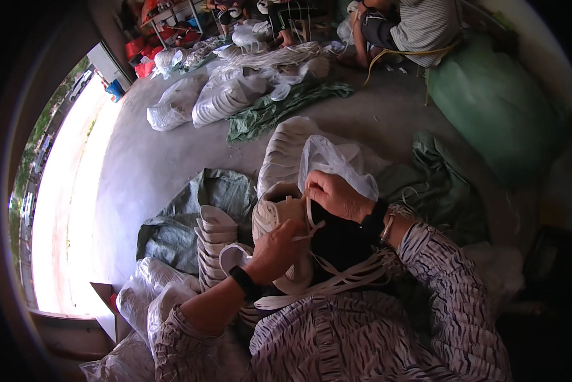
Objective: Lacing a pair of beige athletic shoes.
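A beige-white shoe upper (268,213) lies over my lap, its opening facing away from me. My left hand (276,251) is closed at its near side, pinching a flat pale shoelace (312,230) between thumb and finger. Just beyond, my right hand (340,194) is closed in a pinch on the lace at the upper's right edge; the fingertips partly hide the spot. A bundle of loose pale laces (349,280) trails across my dark-covered lap. To the left of my left hand stands a stack of nested pale shoe pieces (212,239).
Ahead lie a row of nested uppers (279,153) and a clear plastic bag (333,159). Green woven sacks (177,204) and bagged bundles (228,95) cover parts of the floor. A large full green sack (496,102) stands far right, beside a seated person (426,28).
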`<action>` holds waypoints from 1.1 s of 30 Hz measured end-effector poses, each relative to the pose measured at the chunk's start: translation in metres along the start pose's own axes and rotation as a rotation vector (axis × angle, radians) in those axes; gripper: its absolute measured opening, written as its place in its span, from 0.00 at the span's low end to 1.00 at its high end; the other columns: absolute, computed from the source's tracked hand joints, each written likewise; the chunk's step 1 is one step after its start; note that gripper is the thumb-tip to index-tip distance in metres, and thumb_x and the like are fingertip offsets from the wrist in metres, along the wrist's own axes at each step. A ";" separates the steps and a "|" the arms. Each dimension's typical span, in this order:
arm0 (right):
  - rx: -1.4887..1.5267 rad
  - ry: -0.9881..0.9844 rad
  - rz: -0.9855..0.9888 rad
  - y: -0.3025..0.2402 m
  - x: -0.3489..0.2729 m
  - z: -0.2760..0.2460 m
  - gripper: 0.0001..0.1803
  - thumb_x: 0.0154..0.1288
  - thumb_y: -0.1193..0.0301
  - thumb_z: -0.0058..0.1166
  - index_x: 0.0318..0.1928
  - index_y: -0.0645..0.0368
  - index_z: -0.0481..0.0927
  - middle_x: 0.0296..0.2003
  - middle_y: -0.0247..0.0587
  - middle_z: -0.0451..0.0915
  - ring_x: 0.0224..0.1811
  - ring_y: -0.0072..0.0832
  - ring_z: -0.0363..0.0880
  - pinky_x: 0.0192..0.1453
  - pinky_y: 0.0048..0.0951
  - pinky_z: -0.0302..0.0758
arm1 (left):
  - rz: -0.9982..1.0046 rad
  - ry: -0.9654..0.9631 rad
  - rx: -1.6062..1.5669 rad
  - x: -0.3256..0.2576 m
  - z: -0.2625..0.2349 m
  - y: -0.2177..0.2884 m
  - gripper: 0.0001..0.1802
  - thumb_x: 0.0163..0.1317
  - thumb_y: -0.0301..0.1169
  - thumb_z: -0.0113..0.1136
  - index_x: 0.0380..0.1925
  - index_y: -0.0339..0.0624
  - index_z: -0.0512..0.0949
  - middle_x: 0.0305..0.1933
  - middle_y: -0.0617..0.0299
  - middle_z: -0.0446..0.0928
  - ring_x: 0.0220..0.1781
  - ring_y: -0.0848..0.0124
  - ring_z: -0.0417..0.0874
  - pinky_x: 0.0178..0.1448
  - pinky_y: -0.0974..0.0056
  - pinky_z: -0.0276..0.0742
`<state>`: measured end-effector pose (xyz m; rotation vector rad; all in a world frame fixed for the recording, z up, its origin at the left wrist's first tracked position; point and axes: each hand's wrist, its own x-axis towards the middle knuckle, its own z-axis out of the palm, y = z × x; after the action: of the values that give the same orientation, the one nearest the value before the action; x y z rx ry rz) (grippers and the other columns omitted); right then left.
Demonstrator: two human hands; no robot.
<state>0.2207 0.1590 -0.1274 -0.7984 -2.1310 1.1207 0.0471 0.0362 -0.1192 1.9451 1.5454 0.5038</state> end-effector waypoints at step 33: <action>0.495 -0.501 0.520 -0.038 -0.020 0.008 0.09 0.64 0.70 0.49 0.43 0.60 0.75 0.21 0.22 0.69 0.19 0.07 0.64 0.19 0.12 0.58 | -0.429 0.151 -0.621 -0.061 0.003 -0.016 0.11 0.63 0.32 0.53 0.27 0.35 0.74 0.20 0.63 0.71 0.23 0.78 0.69 0.29 0.71 0.66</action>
<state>0.2188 0.1231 -0.1029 -0.9194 -1.9047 2.2111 0.0222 -0.0216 -0.1278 1.0970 1.5922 0.8320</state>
